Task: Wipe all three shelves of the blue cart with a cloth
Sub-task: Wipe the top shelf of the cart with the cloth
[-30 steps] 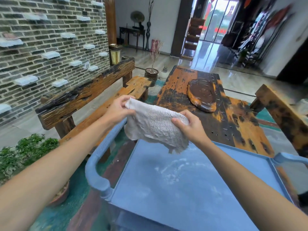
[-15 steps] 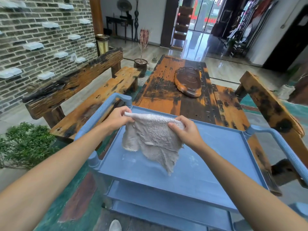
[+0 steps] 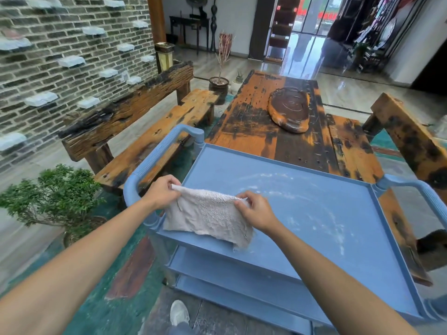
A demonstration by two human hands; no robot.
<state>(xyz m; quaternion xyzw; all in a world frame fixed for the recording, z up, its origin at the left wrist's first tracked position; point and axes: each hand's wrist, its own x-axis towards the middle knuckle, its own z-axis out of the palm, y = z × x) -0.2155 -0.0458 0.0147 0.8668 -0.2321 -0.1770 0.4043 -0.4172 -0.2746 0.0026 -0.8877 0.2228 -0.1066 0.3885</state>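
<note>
The left hand (image 3: 161, 191) pinches the left top corner of the cloth (image 3: 208, 217), its grip clamped on the fabric with thumb and curled fingers. The cloth is a pale grey-white terry towel, nubbly in texture, with a frayed lower edge; it is stretched between the two hands and drapes over the near left corner of the blue cart's top shelf (image 3: 314, 213), its bottom hem lying across the shelf's near rim. The right hand (image 3: 257, 210) pinches the cloth's right top corner, its grip likewise clamped on the fabric. The top shelf is a matt blue tray with a raised rim, and faint white powdery streaks curve across its middle and right side. Two lower shelves (image 3: 242, 274) show beneath its near edge, and ribbed blue handles (image 3: 154, 160) rise at the left and right ends. Compared with half a second ago, the cloth has come down from hanging above the shelf to lying on its near left corner, spread wider and flatter between the hands.
</note>
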